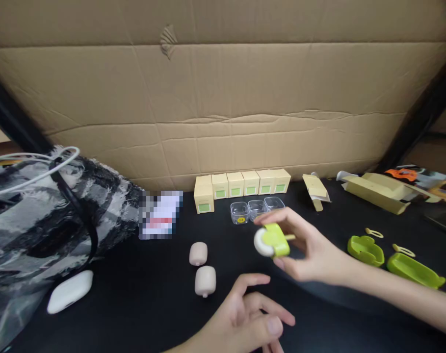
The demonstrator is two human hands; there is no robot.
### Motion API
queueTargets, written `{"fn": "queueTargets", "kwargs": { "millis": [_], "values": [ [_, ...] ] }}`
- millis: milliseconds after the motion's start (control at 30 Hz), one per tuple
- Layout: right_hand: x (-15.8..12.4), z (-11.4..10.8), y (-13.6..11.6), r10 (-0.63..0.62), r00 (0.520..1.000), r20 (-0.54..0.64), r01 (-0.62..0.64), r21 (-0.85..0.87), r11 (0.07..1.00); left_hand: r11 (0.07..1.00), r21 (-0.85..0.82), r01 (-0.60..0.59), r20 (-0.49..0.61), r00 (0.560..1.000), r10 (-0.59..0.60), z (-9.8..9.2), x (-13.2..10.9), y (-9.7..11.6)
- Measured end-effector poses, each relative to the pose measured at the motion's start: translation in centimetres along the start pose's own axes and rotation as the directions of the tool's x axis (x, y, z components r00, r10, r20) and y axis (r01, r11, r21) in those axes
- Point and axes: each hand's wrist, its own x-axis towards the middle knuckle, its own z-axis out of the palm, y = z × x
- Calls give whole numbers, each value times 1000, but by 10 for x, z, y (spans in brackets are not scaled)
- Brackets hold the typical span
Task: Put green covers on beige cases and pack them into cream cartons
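Observation:
My right hand (pixel 296 245) holds a small lime-green case with a white round part (pixel 276 239) between thumb and fingers, raised over the black table. A short pale yellow tab sticks out of its right side. Below it, my left hand (pixel 250 316) is empty, fingers apart and slightly curled. Left of my hands lie two beige-pink rounded cases, an upper one (pixel 198 253) and a lower one (pixel 205 281). At the right, beyond my right forearm, rest two green soft covers, one (pixel 365 250) and another (pixel 416 270), with pale yellow loops (pixel 374 233) beside them.
Several small cream boxes (pixel 235 185) line the cardboard back wall (pixel 245 83). Clear plastic boxes (pixel 239 213) stand before them. Opened cream cartons (pixel 375 192) lie back right. At left are a white earphone case (pixel 70 291), a blurred-out paper (pixel 162 215) and a patterned cloth with cables (pixel 108 201).

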Motion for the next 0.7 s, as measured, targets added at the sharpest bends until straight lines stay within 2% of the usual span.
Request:
{"fn": "queueTargets", "kwargs": {
  "millis": [67,167,300,467,700],
  "values": [
    [25,-10,6,-26,1000,10,27,-146,989,1000,17,-1,-6,1000,1,0,-2,3],
    [61,-20,20,-52,998,34,59,-246,967,999,49,10,-7,1000,-10,-1,-6,7],
    [91,-22,36,-52,987,153,105,-360,927,997,80,18,-4,1000,-17,-3,-7,7],
    [100,-19,37,15,960,281,123,-466,876,992,123,28,-2,1000,-28,-3,-3,5],
    [102,-13,41,59,960,273,99,-529,843,978,167,122,-50,992,-115,8,-7,22]
  ]
}}
